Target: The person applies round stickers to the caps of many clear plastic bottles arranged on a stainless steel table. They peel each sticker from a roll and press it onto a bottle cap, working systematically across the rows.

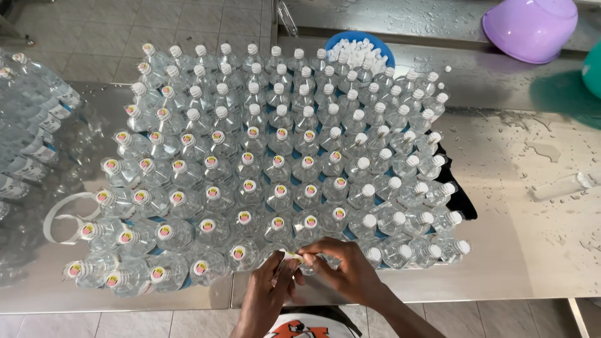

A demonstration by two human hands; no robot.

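**Two hands meet over one bottle top in a packed block of clear bottles**

A person's left hand point(270, 283) and right hand point(343, 268) come together at the near edge of a dense block of clear plastic bottles point(275, 163) standing on a wet steel table point(519, 238). Both hands are closed narrowly, fingertips pinched on a small pale seal point(292, 255) at the top of a front-row bottle point(299, 261); the bottle itself is mostly hidden under the fingers.

Within the block, bottles to the left of the hands carry caps with round coloured seals, while those to the right and at the far side show plain white caps. Just beyond the block's far edge sits a blue bowl point(363, 40) heaped with loose white caps point(358, 54). Farther right of that bowl, a purple bowl point(531, 26) lies upturned. At the block's left edge a white strip point(61, 218) curls on the table, and past it lie wrapped packs of bottles point(28, 125). Water drops spot the steel to the right of the block.
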